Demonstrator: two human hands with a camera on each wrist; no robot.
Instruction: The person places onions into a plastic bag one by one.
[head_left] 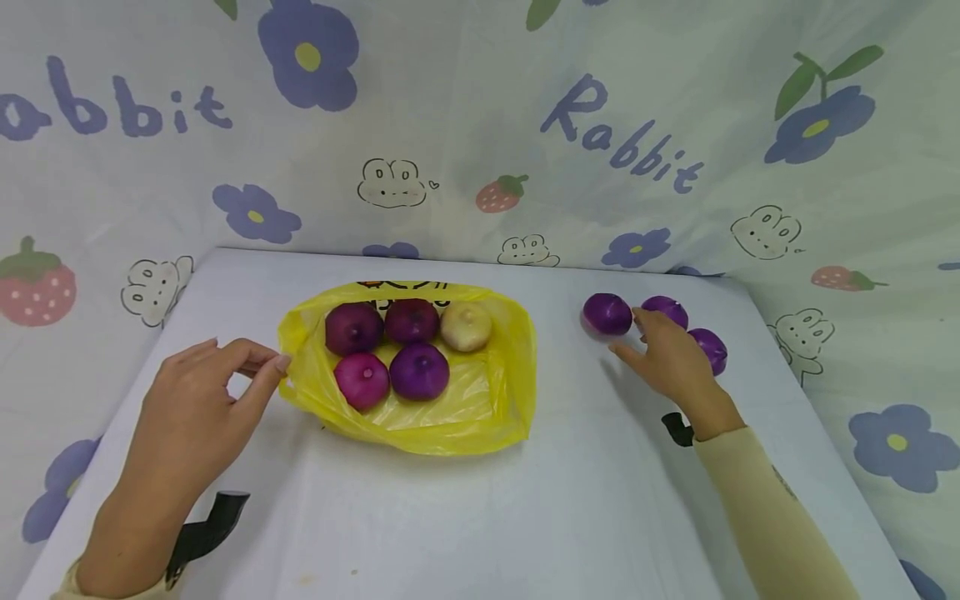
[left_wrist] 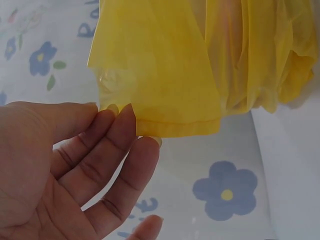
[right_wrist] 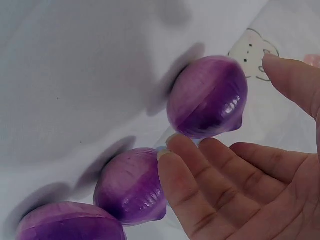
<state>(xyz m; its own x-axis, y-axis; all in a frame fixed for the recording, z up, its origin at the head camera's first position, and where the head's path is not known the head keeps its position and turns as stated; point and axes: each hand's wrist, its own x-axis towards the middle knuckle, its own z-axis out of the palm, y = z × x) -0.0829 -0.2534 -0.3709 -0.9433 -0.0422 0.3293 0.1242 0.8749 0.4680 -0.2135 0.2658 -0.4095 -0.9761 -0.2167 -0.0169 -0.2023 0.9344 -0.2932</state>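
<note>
Fingers of the left hand (head_left: 198, 392) pinch the left edge of the yellow bag (head_left: 480, 400) at frame centre, five onions inside. Right hand (head_left: 667, 358), open and holding nothing, reaches among three purple onions (head_left: 607, 313) at right of centre.

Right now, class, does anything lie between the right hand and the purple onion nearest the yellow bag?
Nothing visible does. The right hand is open, fingers spread beside the purple onion, with only bare white table between them. The other two purple onions lie behind and to the hand's right, not in the way.
</note>
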